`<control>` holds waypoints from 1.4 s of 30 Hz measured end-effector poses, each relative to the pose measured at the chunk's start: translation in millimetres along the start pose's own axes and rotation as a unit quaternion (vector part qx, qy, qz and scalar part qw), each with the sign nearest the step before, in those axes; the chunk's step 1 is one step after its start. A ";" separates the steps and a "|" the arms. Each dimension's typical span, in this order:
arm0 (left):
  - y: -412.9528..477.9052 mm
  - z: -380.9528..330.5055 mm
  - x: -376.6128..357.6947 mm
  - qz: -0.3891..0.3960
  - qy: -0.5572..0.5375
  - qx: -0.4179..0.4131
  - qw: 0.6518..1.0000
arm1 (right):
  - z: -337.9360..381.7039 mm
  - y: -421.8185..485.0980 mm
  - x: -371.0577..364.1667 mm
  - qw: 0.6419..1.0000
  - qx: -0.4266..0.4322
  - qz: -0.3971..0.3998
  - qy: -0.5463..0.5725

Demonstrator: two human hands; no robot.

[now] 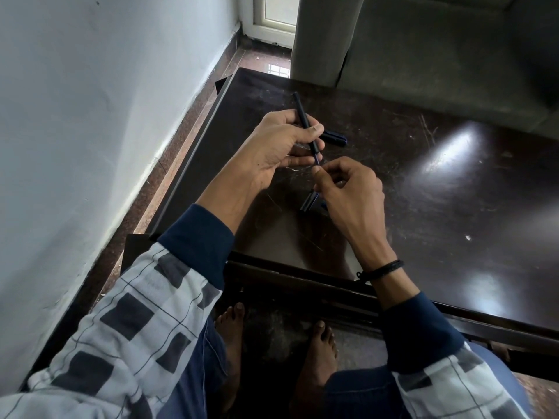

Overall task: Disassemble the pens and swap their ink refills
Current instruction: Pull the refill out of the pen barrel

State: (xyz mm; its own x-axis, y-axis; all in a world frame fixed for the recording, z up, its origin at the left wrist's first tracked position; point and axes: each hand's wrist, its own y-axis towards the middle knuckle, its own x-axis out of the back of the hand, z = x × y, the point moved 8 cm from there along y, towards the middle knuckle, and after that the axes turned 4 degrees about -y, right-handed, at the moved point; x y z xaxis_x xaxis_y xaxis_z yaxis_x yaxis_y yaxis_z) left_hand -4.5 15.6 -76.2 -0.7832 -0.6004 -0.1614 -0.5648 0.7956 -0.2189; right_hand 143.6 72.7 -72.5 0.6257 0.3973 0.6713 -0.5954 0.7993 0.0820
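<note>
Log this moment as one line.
left hand: grips slim black pen barrel | right hand: pinches thin dark refill at barrel's lower end | dark blue pen piece: on dark table

A black barrel (301,113) is slanting in the grip of the left hand (278,146), its far end pointing away and its open end facing near. A thin dark refill (316,159) is sticking out of that near end, and the right hand (348,195) is pinching its tip. A dark blue cap (334,137) is lying on the table (423,192) just right of the barrel, partly hidden behind the left hand. Another dark blue pen part (308,202) is lying nearer, partly hidden under the right hand.
</note>
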 end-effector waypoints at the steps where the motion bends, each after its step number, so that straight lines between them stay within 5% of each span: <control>1: -0.1 0.0 -0.2 0.001 0.000 0.000 1.000 | -0.2 -0.1 -0.1 1.000 -0.001 -0.001 0.000; 42: 0.7 0.1 0.7 -0.001 0.000 0.000 1.000 | 0.7 0.9 -0.3 1.000 0.001 -0.005 -0.007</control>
State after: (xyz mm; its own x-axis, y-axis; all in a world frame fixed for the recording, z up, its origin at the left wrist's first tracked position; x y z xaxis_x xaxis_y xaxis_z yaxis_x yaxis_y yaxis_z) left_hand -5.5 15.7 -76.5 -0.7822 -0.6021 -0.1601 -0.5663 0.7942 -0.2202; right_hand 142.5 73.0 -72.1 0.6246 0.3832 0.6805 -0.5902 0.8022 0.0900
